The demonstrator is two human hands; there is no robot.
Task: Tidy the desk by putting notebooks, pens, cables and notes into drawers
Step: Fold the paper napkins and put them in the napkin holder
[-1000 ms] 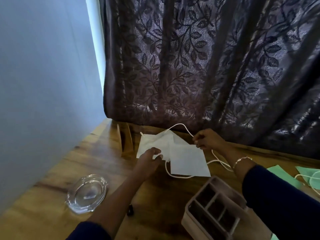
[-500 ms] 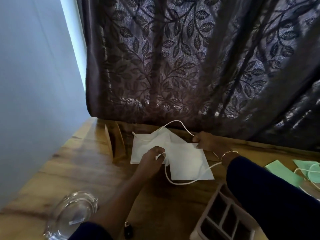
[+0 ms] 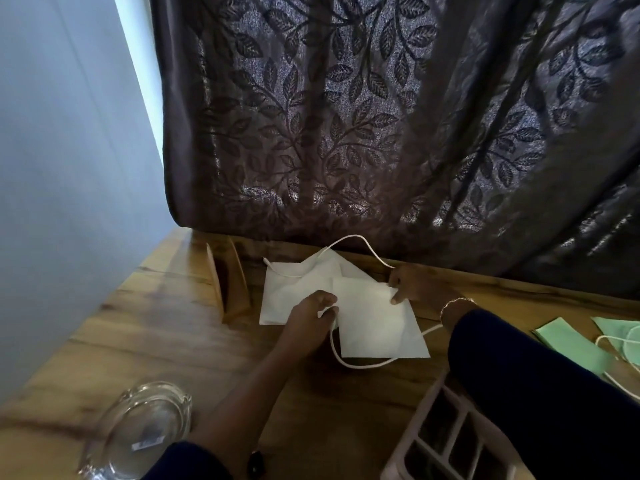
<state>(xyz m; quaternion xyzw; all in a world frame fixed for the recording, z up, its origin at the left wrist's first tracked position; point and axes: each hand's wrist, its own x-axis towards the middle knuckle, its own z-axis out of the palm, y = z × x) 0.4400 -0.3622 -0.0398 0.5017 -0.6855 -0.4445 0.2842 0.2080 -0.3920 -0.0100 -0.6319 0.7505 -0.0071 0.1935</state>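
Note:
Several white paper sheets (image 3: 374, 327) lie overlapped on the wooden desk (image 3: 166, 327) near the curtain. A thin white cable (image 3: 349, 239) loops over and under them, its plug end resting on the left sheet. My left hand (image 3: 310, 315) pinches the sheets at their overlapping middle edge, fingers curled. My right hand (image 3: 414, 285) holds the front sheet's upper right corner, thumb on top, beside where the cable passes. Green paper notes (image 3: 571, 344) lie at the far right.
A glass ashtray (image 3: 138, 434) sits near the front left edge. A small wooden holder (image 3: 228, 282) stands left of the papers. A pink compartment organizer (image 3: 446, 441) is at the front right. Another white cable (image 3: 620, 339) crosses the green notes. A dark curtain (image 3: 346, 133) hangs behind.
My right hand has shifted from the cable at the back onto the front sheet's corner. My left hand stays at the papers. The view has tilted and moved closer.

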